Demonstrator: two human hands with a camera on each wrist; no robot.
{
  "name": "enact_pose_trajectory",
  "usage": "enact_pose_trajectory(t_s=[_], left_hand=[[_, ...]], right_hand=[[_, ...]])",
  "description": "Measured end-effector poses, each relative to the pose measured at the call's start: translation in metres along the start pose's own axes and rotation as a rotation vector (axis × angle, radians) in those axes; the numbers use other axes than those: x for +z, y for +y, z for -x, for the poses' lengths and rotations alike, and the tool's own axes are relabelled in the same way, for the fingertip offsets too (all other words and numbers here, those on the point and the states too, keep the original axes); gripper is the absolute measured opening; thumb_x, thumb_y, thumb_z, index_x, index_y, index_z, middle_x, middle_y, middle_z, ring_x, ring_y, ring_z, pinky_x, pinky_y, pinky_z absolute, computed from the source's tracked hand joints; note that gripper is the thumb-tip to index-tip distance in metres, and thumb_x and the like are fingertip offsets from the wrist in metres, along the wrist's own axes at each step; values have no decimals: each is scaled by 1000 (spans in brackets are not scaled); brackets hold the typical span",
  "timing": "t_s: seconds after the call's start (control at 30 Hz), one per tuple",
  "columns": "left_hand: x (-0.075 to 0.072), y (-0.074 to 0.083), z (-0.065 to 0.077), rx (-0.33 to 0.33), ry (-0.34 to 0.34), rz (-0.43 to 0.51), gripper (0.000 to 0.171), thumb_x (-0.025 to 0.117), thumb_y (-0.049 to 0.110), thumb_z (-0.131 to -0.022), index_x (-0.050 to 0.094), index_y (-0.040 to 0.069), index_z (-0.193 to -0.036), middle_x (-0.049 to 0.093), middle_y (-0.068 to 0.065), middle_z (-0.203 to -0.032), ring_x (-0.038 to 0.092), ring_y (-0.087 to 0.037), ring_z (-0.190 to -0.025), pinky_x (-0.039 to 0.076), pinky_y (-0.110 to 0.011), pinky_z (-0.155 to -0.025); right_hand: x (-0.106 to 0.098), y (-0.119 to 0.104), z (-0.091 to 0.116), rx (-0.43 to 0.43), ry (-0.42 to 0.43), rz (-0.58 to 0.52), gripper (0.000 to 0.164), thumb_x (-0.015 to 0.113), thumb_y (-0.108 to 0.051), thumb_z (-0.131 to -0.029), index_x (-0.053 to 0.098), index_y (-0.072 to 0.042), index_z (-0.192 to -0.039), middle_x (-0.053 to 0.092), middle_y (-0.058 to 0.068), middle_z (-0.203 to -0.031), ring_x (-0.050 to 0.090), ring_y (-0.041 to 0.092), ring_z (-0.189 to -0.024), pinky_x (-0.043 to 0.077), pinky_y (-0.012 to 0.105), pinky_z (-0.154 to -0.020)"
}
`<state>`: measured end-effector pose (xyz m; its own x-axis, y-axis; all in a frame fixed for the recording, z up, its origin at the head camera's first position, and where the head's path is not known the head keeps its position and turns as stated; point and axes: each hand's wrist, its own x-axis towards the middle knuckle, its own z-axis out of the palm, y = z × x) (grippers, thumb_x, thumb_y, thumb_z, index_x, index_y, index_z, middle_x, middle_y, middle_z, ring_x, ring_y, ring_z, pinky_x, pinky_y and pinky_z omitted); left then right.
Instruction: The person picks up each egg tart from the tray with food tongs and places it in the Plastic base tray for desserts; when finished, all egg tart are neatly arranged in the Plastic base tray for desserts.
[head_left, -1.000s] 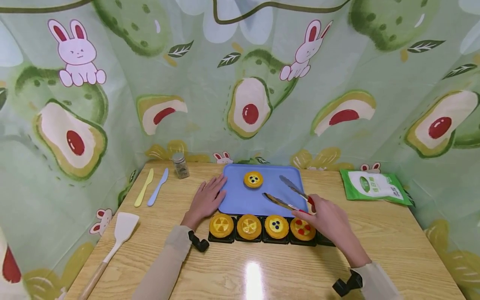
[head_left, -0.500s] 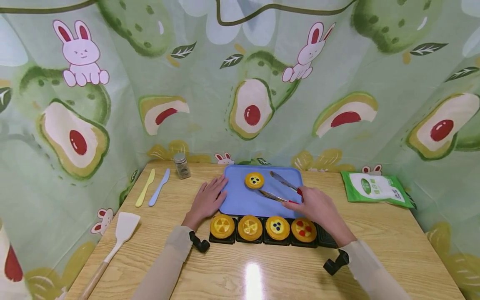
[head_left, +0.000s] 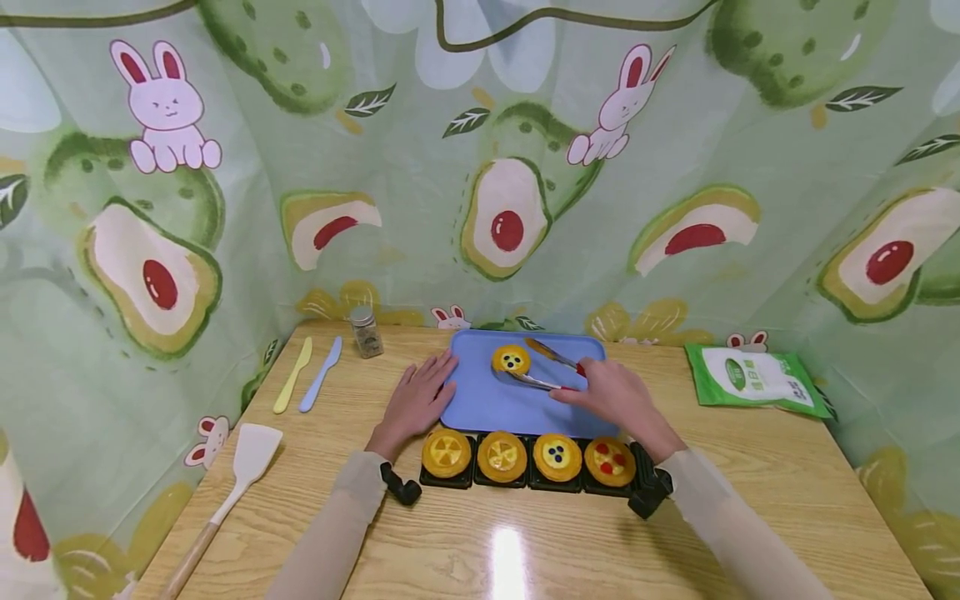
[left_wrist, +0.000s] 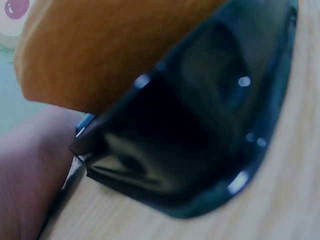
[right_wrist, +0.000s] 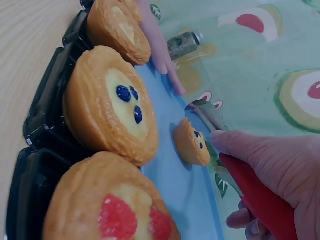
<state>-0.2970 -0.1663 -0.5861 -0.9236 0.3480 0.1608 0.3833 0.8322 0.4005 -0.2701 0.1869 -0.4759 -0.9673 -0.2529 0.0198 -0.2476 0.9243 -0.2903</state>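
Note:
My right hand [head_left: 617, 398] grips metal tongs [head_left: 557, 357] by their red handles over a light blue tray [head_left: 487, 408]. The tongs' arms are spread, one tip right at the near edge of a small blueberry tart [head_left: 512, 360], the other beyond its right side. That tart sits upright near the tray's back. My left hand [head_left: 415, 398] lies flat at the tray's left edge, fingers stretched out. In front of the tray runs a row of black plastic holders bearing two tarts with yellow wedges [head_left: 447, 454], a blueberry tart [head_left: 557, 457] and a red-fruit tart [head_left: 609, 462].
A black holder [head_left: 647, 475] without a tart ends the row, partly behind my right wrist. At the left are a yellow knife [head_left: 293, 375], a blue knife [head_left: 321, 375], a white spatula [head_left: 251, 454] and a spice jar [head_left: 366, 332]. A green-white packet [head_left: 757, 379] lies right.
My right hand has moved left and farther back with the tongs, bringing their tips from the tray's right part to the tart. My left hand has stayed in place.

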Motion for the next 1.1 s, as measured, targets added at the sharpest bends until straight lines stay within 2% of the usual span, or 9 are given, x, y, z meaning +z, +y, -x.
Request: enact_pose_trajectory(t_s=[0.2,0.47,0.7,1.1], left_hand=[[0,1,0,-10,-22,-22,59,32,49,-113,26,27,-168,20,6,-173,18,-25,-161,10,-53,-129],[2,-1,-1,5,-11,-3,60,31,49,-113,27,25,-168,21,5,-173,19,-27,-160,10,-55,-128],[2,-2,-2,5,-13,-6,60,30,50,-112,25,27,-168,19,7,-174,17,-25,-161,9,-54,-129],[-2,0,0,9,4,-5,59,34,46,-113,29,23,-167,24,3,-173,21,-28,-160,11,-56,-128]], right_hand=[[2,-3,-10,-34,-4,-5,65,79,-64,-84,44,-13,-66,22,-5,-60,24,12,-49,19,28,-47],[6,-4,-18,-27,-35,0,68,78,-62,-86,33,-16,-64,19,-4,-61,17,12,-53,17,29,-49],[12,-5,-21,-54,-4,14,61,78,-62,-87,50,-12,-66,26,-5,-59,27,11,-49,21,28,-46],[19,-4,-24,-82,18,19,62,78,-59,-88,44,-13,-64,22,-6,-60,22,11,-50,17,28,-47]])
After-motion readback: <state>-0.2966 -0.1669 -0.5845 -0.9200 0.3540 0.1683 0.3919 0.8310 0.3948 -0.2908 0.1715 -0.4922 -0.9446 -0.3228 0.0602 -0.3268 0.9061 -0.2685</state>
